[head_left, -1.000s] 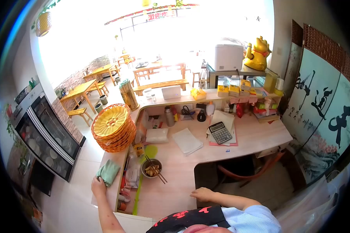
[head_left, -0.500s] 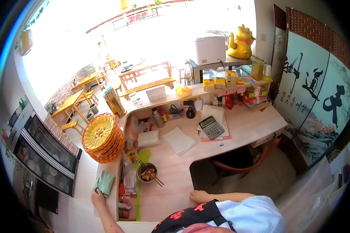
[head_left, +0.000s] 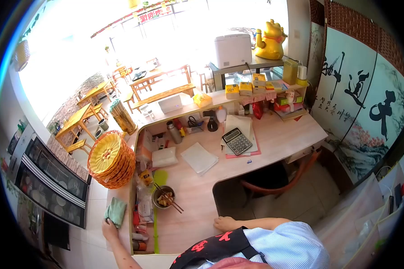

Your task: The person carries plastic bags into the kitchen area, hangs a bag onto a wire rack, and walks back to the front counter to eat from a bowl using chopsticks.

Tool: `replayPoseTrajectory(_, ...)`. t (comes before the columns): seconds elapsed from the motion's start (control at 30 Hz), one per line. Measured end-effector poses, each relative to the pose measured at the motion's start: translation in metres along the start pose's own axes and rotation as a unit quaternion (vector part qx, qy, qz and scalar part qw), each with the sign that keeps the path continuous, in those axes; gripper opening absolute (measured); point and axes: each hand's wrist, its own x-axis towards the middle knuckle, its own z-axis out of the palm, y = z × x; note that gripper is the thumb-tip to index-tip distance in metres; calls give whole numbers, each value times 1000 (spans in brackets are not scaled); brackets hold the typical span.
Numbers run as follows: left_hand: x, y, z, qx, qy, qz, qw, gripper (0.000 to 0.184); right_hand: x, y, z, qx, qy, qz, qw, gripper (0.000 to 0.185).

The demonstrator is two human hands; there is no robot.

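Observation:
My left hand (head_left: 109, 229) grips the near edge of a folded green cloth (head_left: 116, 211), which lies on the raised ledge (head_left: 125, 231) at the left of the desk. Resting on the desk's inner edge is my right hand (head_left: 225, 223), palm down, with nothing visible in it. Between the hands stands a metal bowl (head_left: 155, 202) of food with chopsticks (head_left: 175, 204) laid across it. Beyond the cloth is a stack of woven baskets (head_left: 111, 159).
A calculator (head_left: 237, 141) sits on papers, with white sheets (head_left: 199, 158) to its left. Yellow boxes (head_left: 245, 88) and a golden cat figure (head_left: 270, 40) stand at the back. A chair (head_left: 280, 186) is under the desk's right part.
The view has turned, so the desk and its items appear farther left. My left hand stays on the cloth, and my right hand remains at the desk edge.

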Motion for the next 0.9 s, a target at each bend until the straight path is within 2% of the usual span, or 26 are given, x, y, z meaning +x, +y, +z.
replayPoseTrajectory(0.17, 1, -1, 0, 9, -9, -4, 1000, 43, 1, 6, 4, 1, 13, -16, 1000, 23)
replayPoseTrajectory(0.37, 1, -1, 0, 23, -15, 0, 1000, 40, 2, 3, -6, -3, -52, 5, 999, 18)
replayPoseTrajectory(0.43, 2, 1, -1, 26, -22, -9, 999, 36, 3, 4, -5, -8, -36, -8, 999, 18)
replayPoseTrajectory(0.63, 5, -10, 7, 11, 2, 7, 1000, 38, 10, 8, 7, -8, -17, -8, 1000, 20)
replayPoseTrajectory(0.9, 0, 2, -2, 21, -15, -2, 1000, 40, 7, 6, 6, -8, 8, -10, 1000, 16)
